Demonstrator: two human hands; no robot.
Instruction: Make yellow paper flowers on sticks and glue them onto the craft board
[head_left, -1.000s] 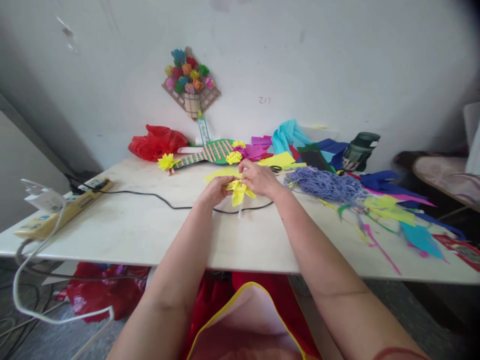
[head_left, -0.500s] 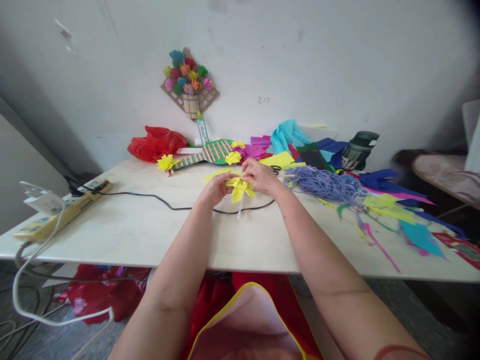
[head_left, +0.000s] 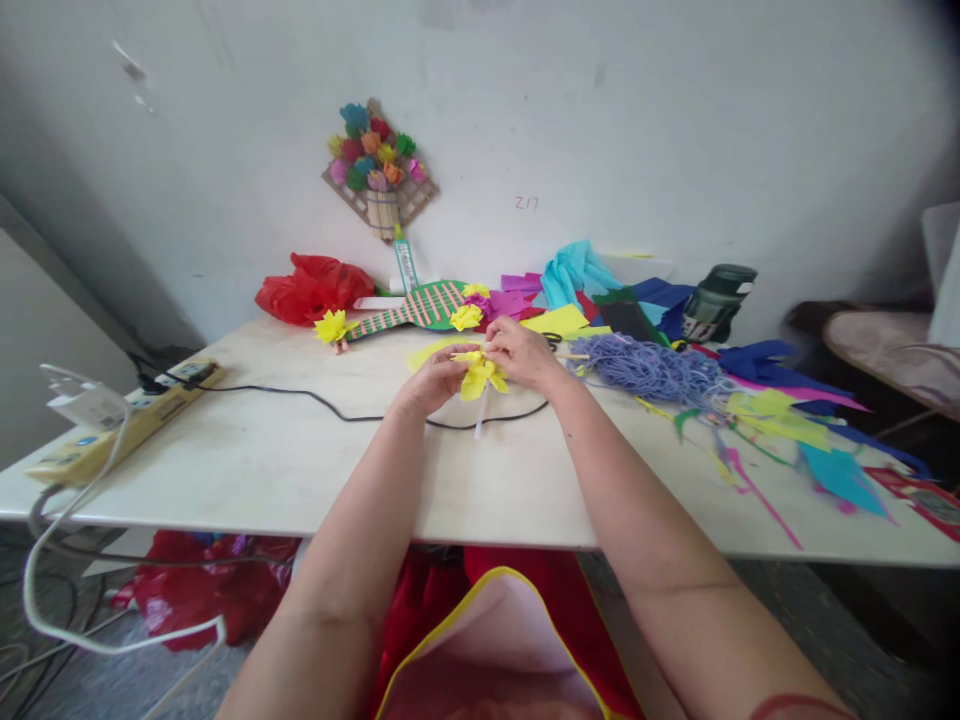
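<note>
Both my hands meet over the middle of the white table [head_left: 247,460]. My left hand [head_left: 435,380] and my right hand [head_left: 523,354] pinch a crumpled yellow paper flower [head_left: 480,375] between their fingertips, fingers closed on it. A thin white stick [head_left: 480,418] hangs down from the flower toward the table. A flat yellow paper sheet [head_left: 431,350] lies just behind my hands. A black cable [head_left: 330,405] runs across the table under them.
At the back lie a red plastic bag [head_left: 315,285], a green striped woven piece [head_left: 420,305] with small paper flowers, coloured paper scraps [head_left: 577,270], scissors [head_left: 553,340], purple yarn [head_left: 652,368] and a dark green flask [head_left: 716,300]. A power strip [head_left: 120,420] sits far left. A flower craft [head_left: 379,165] hangs on the wall.
My hands have kept working the yellow flower in place. The fingers shifted slightly on it and the flower sits a little higher and more bunched.
</note>
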